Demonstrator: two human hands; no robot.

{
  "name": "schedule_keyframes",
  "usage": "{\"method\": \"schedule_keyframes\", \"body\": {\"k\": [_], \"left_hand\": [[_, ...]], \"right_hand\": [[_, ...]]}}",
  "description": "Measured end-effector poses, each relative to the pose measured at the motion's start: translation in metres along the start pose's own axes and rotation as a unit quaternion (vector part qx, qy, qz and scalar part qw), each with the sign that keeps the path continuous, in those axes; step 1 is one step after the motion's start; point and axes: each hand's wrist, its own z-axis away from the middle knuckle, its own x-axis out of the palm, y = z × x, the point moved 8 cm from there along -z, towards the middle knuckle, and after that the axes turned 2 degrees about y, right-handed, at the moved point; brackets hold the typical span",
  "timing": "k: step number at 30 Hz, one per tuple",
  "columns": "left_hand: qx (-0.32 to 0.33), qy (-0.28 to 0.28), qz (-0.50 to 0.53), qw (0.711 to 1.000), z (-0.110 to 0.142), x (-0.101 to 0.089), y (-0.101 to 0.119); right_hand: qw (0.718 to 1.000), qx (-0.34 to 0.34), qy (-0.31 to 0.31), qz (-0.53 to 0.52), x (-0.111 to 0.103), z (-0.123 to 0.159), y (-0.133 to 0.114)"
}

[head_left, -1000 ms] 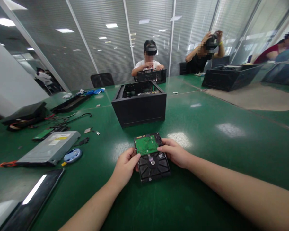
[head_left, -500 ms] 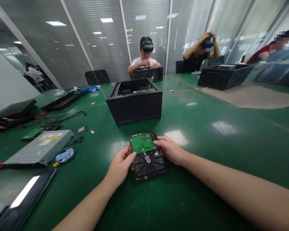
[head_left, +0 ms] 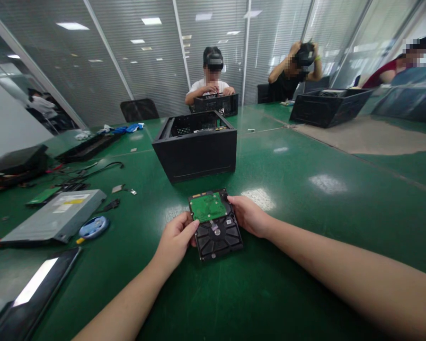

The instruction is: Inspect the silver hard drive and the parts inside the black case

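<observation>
Between my hands is a black hard drive (head_left: 218,239), its green circuit board facing up and its connector edge pointing away from me. My left hand (head_left: 177,239) is closed on the drive's left edge, thumb on top. At the far right corner, my right hand (head_left: 250,215) grips the side with its thumb along the edge; its other fingers are partly hidden. Just beyond the drive stands a black computer case (head_left: 197,154) with an open top, some parts showing inside.
On the left lie a grey optical drive (head_left: 62,215), a blue round object (head_left: 94,228), loose cables (head_left: 92,174) and a black glossy panel (head_left: 39,289). Across the green table (head_left: 287,189), a person (head_left: 213,85) handles another case. More cases (head_left: 328,109) stand at right.
The view has shifted slightly, so most things sit a little higher and further left. My right thumb has moved from the drive's top face to its edge.
</observation>
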Motion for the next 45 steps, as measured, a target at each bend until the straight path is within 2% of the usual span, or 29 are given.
{"method": "schedule_keyframes", "body": {"k": [3,10,29,40,45], "left_hand": [[-0.002,0.009,-0.007,1.000,0.000,-0.001,0.001],[-0.011,-0.012,0.030,0.999,0.001,0.000,-0.004],[-0.003,-0.030,0.042,0.999,0.001,0.003,0.000],[0.004,-0.055,0.065,0.996,0.004,0.006,0.001],[0.003,-0.051,0.065,0.997,0.003,0.008,0.006]], "right_hand": [[0.999,0.025,-0.012,-0.020,0.001,-0.001,0.004],[0.999,-0.031,-0.016,-0.018,0.000,0.001,-0.003],[0.999,-0.032,0.002,0.006,0.002,0.002,-0.007],[0.999,-0.034,-0.011,-0.011,0.002,0.004,-0.008],[0.998,-0.039,-0.043,-0.028,0.006,0.004,-0.011]]}}
